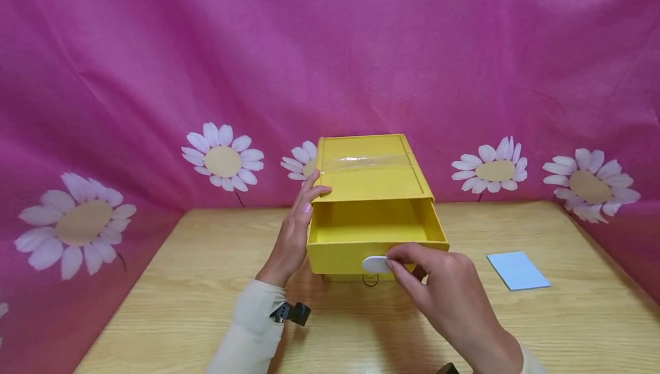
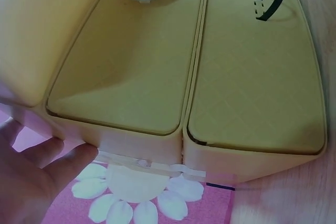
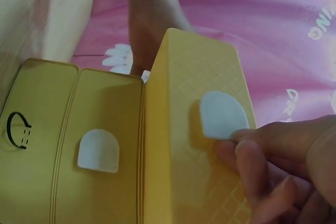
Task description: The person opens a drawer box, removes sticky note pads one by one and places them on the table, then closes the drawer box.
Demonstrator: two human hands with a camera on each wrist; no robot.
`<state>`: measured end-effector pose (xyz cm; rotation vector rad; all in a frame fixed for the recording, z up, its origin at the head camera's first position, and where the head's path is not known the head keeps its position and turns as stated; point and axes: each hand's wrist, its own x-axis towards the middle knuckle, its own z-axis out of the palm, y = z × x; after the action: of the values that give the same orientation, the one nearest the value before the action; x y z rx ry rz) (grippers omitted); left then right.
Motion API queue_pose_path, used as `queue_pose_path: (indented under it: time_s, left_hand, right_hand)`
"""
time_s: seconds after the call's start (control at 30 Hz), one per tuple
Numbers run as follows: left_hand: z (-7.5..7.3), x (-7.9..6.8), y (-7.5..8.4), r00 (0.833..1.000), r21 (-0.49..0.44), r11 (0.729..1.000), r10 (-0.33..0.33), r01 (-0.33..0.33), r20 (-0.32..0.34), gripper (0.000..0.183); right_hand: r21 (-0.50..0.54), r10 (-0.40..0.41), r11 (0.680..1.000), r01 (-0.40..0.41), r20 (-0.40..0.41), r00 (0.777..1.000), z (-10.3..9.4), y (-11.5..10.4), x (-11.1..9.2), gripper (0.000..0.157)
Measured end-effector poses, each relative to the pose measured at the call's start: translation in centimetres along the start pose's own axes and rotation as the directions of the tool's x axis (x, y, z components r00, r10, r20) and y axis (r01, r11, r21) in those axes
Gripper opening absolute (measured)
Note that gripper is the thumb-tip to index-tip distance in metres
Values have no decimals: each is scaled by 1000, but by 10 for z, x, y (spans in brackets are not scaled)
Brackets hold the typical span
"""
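A yellow drawer unit [image 1: 361, 182] stands on the table with its top drawer [image 1: 335, 254] pulled out; the visible inside of that drawer is bare. My right hand [image 1: 448, 282] pinches the white handle [image 1: 374, 264] on the drawer's front between thumb and fingers. My left hand [image 1: 291, 239] rests against the unit's left side, fingertips reaching its upper edge. In the right wrist view, the middle drawer shows a second white handle [image 3: 98, 151], and a black loop [image 3: 17, 129] is fixed to the bottom drawer. Both lower drawers look closed.
A light blue square pad [image 1: 518, 271] lies on the wooden table [image 1: 180, 305], right of the unit. Pink cloth [image 1: 361, 47] with daisies hangs behind and at the sides. Clear tape [image 1: 356, 160] runs across the unit's top.
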<state>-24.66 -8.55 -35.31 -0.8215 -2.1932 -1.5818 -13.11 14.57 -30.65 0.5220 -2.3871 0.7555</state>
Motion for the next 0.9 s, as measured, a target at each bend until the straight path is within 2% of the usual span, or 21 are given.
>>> queue_pose_path:
  time_s: [0.1, 0.2, 0.53, 0.9]
  left_hand:
    - [0, 0, -8, 1000, 3, 1000, 20, -20, 6, 43]
    - [1, 0, -9, 999, 6, 999, 41, -41, 15, 45]
    - [-1, 3, -9, 994, 2, 994, 106, -106, -3, 45]
    - [-2, 2, -12, 995, 11, 995, 98, -98, -13, 45]
  right_hand:
    - [-1, -56, 998, 56, -46, 997, 4, 5, 1, 17]
    - [0, -83, 997, 83, -72, 994, 7, 10, 4, 18]
    - [9, -81, 997, 82, -62, 995, 13, 16, 15, 14]
    - [15, -103, 994, 104, -62, 993, 21, 24, 24, 12]
